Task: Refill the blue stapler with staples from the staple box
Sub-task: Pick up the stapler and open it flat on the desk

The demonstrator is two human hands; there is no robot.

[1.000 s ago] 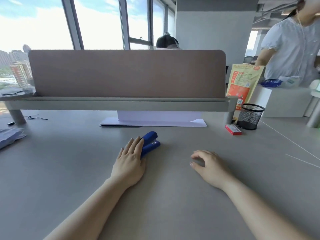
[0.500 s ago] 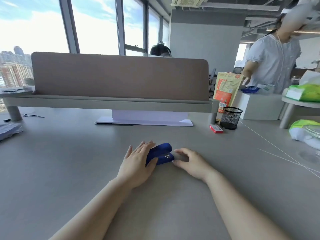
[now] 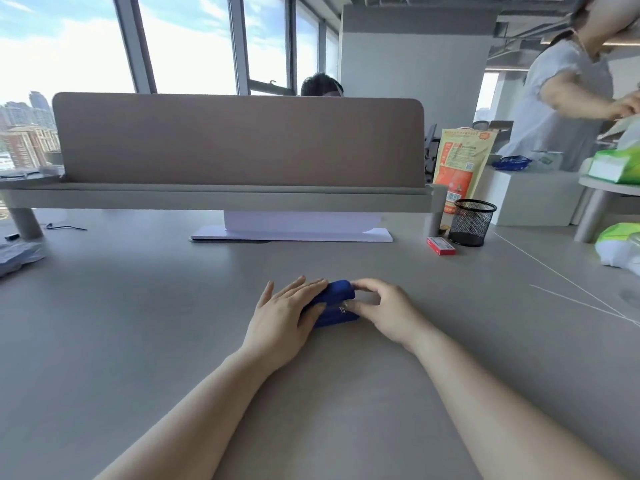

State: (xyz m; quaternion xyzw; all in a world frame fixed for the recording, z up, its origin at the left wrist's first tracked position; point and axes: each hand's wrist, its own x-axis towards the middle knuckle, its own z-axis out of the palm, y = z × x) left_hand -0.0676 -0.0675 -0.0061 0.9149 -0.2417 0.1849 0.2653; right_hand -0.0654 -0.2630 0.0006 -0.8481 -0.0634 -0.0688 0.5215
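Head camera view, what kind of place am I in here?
Most likely an open-plan office: a desk with a divider screen, a mesh pen cup, and tall windows overlooking city buildings.

The stapler (image 3: 337, 301) lies on the desk (image 3: 138, 323) between both hands' fingers (image 3: 360, 285); the staple box (image 3: 440, 245) sits well beyond, rightward.

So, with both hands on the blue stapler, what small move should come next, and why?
Probably lift the top open: the left hand steadies the blue plastic stapler, the right hand pinches its front, it looks closed, and the red staple box lies untouched.
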